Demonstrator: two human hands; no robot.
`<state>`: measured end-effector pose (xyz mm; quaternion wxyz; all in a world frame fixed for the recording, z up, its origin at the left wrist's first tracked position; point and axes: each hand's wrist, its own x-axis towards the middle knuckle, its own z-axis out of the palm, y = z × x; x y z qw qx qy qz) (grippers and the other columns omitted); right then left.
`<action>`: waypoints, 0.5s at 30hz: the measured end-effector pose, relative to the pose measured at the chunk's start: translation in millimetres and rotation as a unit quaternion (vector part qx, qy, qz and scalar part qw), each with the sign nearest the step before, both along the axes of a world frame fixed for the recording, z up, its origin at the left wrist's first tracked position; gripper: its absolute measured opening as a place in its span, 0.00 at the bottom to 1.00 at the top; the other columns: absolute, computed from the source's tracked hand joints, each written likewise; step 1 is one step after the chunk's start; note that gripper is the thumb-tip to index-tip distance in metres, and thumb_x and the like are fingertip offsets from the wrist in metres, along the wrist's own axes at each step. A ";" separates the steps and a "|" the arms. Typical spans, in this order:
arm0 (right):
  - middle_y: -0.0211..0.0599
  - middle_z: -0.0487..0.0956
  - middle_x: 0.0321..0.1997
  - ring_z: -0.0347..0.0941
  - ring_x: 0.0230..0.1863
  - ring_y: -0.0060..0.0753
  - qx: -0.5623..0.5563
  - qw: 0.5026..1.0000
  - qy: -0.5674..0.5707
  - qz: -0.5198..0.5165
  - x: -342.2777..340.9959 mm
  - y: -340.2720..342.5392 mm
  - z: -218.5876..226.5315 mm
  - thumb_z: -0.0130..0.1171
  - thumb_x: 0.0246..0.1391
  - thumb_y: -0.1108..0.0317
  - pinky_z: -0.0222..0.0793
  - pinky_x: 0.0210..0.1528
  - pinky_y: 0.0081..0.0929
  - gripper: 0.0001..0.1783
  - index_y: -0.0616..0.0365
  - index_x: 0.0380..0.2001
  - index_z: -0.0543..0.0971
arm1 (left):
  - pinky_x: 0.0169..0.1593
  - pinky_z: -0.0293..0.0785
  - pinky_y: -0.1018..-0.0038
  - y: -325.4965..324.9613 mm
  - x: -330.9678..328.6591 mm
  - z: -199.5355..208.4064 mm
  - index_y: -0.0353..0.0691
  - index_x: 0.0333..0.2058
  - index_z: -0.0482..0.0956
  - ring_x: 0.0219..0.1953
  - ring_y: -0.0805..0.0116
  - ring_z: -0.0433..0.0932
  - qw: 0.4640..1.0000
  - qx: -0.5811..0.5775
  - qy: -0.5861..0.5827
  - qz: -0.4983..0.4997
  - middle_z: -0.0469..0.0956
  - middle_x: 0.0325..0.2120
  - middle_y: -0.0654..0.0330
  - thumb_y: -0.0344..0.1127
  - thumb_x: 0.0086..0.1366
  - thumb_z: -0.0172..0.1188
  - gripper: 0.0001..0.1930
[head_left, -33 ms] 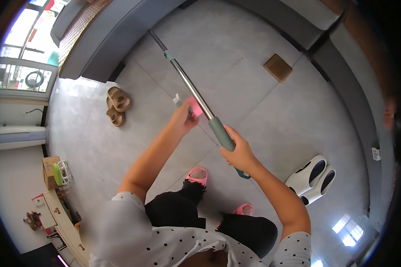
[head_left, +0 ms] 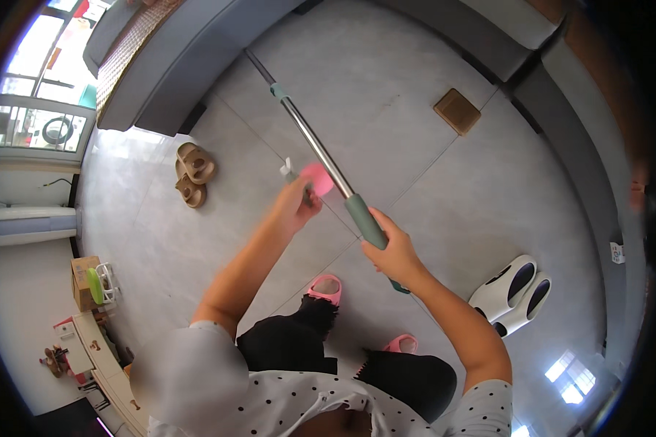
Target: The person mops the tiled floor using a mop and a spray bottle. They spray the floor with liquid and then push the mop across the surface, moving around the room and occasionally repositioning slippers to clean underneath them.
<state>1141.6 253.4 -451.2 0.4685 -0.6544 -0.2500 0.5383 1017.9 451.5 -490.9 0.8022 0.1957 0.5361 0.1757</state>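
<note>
Metal and green, a long pole slants across the view, its far end beside the dark grey sofa and its green grip near the person's middle. The right hand has its fingers wrapped around that grip. The left hand, a little up the pole and left of it, has its fingers curled around a small grey piece; a pink round thing shows between that hand and the pole. It is blurred, so I cannot tell whether it touches the pole or joins the grey piece.

On the grey tiled floor lie 2 tan slippers to the left, a brown square thing farther off to the right, and 2 white slippers near the right forearm. The person wears pink slippers.
</note>
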 end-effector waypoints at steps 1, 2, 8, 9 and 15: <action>0.30 0.69 0.21 0.63 0.16 0.18 -0.004 1.000 -0.004 -0.007 -2.1 3.3 -3.1 0.52 0.44 0.73 0.62 0.18 0.19 0.29 0.55 0.53 0.60 | 0.24 0.64 0.81 -6.7 -19.6 11.9 0.42 0.28 0.65 0.23 0.76 0.64 0.999 0.013 -0.027 -0.032 0.64 0.24 0.64 0.29 0.54 0.51 0.05; 0.33 0.70 0.24 0.65 0.18 0.20 -0.007 1.000 -0.001 -0.001 -2.2 9.0 -8.4 0.52 0.44 0.72 0.63 0.20 0.21 0.30 0.54 0.53 0.60 | 0.24 0.64 0.81 -15.4 -35.3 25.2 0.42 0.29 0.65 0.22 0.76 0.63 0.998 0.024 -0.028 -0.048 0.64 0.23 0.64 0.29 0.54 0.51 0.05; 0.43 0.75 0.33 0.72 0.32 0.36 0.057 0.993 -0.099 0.003 -7.2 103.4 -92.7 0.53 0.45 0.65 0.66 0.34 0.30 0.30 0.51 0.54 0.60 | 0.24 0.62 0.81 -43.4 -99.9 45.2 0.43 0.32 0.66 0.20 0.76 0.61 0.994 -0.084 -0.022 -0.062 0.64 0.21 0.65 0.27 0.55 0.49 0.06; 0.44 0.75 0.35 0.73 0.36 0.40 0.066 0.989 -0.130 0.008 -7.7 126.9 -101.6 0.52 0.46 0.63 0.66 0.37 0.32 0.30 0.50 0.54 0.59 | 0.24 0.61 0.81 -45.1 -108.9 46.8 0.43 0.33 0.66 0.20 0.75 0.61 0.993 -0.102 -0.018 -0.065 0.64 0.21 0.65 0.27 0.55 0.49 0.06; 0.48 0.75 0.36 0.70 0.39 0.52 -0.027 0.959 -0.273 0.064 1.0 239.2 -130.1 0.44 0.50 0.56 0.65 0.41 0.41 0.30 0.43 0.57 0.54 | 0.24 0.61 0.80 -47.3 -133.5 51.5 0.42 0.33 0.64 0.21 0.76 0.61 0.996 -0.082 0.009 -0.045 0.62 0.22 0.65 0.26 0.55 0.50 0.07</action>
